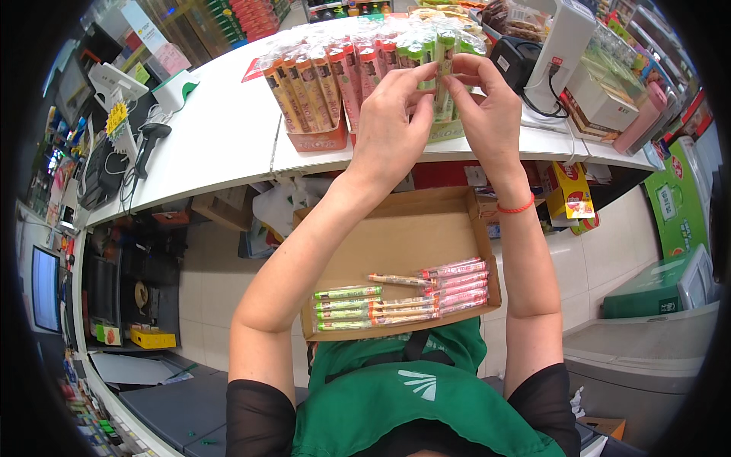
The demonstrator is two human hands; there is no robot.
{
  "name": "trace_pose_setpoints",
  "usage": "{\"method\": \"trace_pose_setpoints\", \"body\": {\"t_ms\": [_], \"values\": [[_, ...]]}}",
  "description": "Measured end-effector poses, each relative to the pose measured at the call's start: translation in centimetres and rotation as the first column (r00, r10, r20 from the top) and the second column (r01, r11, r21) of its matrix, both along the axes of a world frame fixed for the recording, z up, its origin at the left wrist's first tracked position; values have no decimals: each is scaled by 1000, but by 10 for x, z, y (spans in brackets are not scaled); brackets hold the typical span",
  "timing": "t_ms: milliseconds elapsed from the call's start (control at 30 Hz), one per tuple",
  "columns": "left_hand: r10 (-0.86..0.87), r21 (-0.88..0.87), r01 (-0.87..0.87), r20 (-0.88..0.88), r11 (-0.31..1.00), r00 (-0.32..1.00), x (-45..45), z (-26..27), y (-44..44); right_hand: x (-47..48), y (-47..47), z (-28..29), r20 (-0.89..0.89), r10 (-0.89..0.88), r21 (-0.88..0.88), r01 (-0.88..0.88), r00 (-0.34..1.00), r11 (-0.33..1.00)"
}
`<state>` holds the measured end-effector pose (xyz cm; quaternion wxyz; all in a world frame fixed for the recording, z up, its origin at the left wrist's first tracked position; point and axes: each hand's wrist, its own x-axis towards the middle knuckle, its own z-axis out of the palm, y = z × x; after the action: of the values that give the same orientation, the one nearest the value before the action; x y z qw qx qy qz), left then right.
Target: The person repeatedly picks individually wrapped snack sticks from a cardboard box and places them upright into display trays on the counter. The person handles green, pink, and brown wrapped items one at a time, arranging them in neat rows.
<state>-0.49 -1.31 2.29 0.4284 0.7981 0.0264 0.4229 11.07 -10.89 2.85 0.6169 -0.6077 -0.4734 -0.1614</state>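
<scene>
A clear-wrapped green candy tube (445,63) stands upright in a green display box (448,132) at the counter's front. My right hand (490,108) pinches that tube between thumb and fingers. From the other side, my left hand (394,117) reaches to it with the index fingertip against its edge; whether it grips is unclear. Left of the hands, wrapped orange tubes (302,94) fill an orange display box (317,140), and pink tubes (345,74) stand between. Below, an open cardboard carton (394,234) against my apron holds green tubes (347,293), yellow tubes (402,308) and pink tubes (457,284) lying flat.
The white counter (223,120) curves around in front. On its left are a barcode scanner (149,143) and a keypad device (105,174); a white upright device (562,51) with a cable stands right. Beneath the counter hangs a yellow box (565,188). A green bin (645,291) sits at right.
</scene>
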Motion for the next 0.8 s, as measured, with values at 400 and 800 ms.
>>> {"method": "trace_pose_setpoints", "body": {"t_ms": [400, 800], "values": [[89, 20, -88, -132, 996, 987, 8, -16, 0, 9, 7, -28, 41, -140, -153, 144, 989, 978], [122, 70, -113, -147, 991, 982, 7, -17, -3, 7, 3, -31, 11, -171, -177, 170, 985, 969]]}}
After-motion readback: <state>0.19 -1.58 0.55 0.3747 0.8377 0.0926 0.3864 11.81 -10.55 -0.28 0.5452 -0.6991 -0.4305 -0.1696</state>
